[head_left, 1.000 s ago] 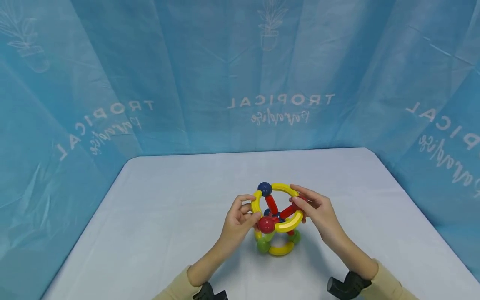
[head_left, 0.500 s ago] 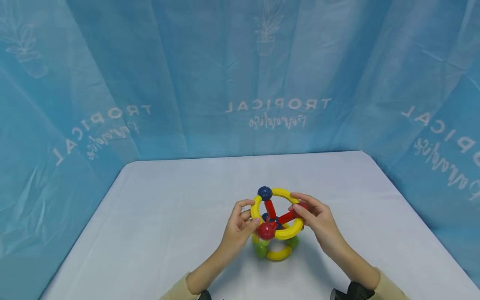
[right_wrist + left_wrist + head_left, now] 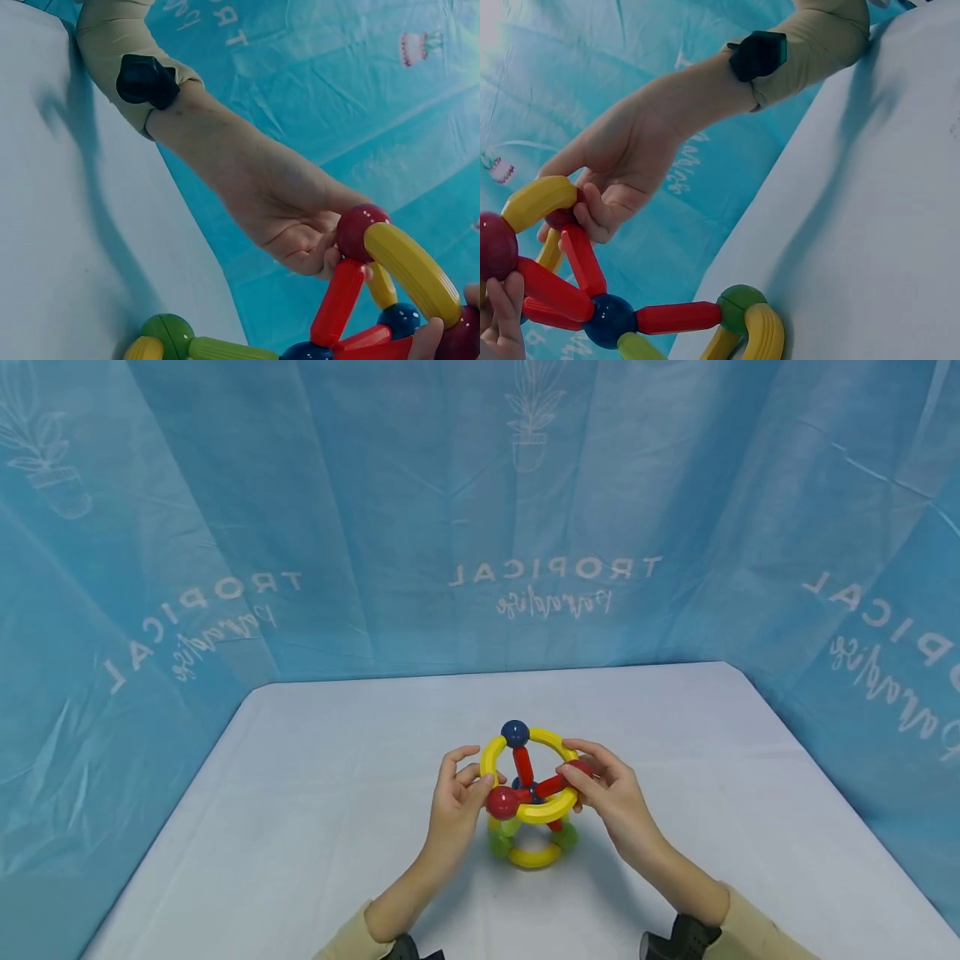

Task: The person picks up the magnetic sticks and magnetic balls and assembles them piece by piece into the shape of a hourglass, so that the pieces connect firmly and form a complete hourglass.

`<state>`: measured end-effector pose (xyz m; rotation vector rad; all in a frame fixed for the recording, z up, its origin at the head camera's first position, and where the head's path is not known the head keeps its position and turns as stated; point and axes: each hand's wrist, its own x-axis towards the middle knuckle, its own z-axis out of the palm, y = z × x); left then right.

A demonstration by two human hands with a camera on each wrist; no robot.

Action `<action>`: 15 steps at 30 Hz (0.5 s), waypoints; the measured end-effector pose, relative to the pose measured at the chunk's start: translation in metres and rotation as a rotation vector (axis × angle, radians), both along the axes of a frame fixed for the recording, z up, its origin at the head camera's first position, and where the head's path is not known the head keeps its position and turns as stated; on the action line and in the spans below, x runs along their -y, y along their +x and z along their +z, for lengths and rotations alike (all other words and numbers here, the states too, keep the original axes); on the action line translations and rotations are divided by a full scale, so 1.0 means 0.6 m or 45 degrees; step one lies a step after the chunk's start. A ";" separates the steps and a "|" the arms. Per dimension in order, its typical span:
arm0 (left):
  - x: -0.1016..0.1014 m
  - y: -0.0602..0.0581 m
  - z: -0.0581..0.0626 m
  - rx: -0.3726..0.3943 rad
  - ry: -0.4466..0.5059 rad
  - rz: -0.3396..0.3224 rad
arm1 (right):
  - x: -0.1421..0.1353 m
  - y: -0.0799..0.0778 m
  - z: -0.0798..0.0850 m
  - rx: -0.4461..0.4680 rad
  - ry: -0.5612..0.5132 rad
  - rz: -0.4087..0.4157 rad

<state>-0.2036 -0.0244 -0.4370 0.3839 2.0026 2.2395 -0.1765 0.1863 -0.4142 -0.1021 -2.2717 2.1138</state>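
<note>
A construction toy of balls and rods, likely magnetic, stands in front of me in the head view. Its upper ring has curved yellow rods (image 3: 543,812), a blue ball (image 3: 515,733) at the back and red balls at either side. Straight red rods (image 3: 522,766) run inward to a dark blue ball (image 3: 609,321). Below, green balls (image 3: 565,837) and a yellow curve (image 3: 535,857) form a lower ring. My left hand (image 3: 453,810) grips the left red ball (image 3: 502,802), thumb in front, index finger raised. My right hand (image 3: 618,797) pinches the right red ball (image 3: 459,337), partly hidden by its fingers.
A white-covered table (image 3: 360,743) lies beneath the toy. Blue printed curtains (image 3: 405,527) rise at its back and sides. Each wrist wears a black camera mount (image 3: 678,937) near a beige sleeve (image 3: 753,931).
Both hands and the toy have shifted left, its upper ring slightly up since half a second ago. The left index finger has lifted off the yellow curve. The head view tilted up a little earlier.
</note>
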 end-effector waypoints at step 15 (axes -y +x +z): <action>0.009 -0.025 0.001 0.037 -0.071 0.051 | 0.011 -0.030 0.009 -0.035 0.071 0.041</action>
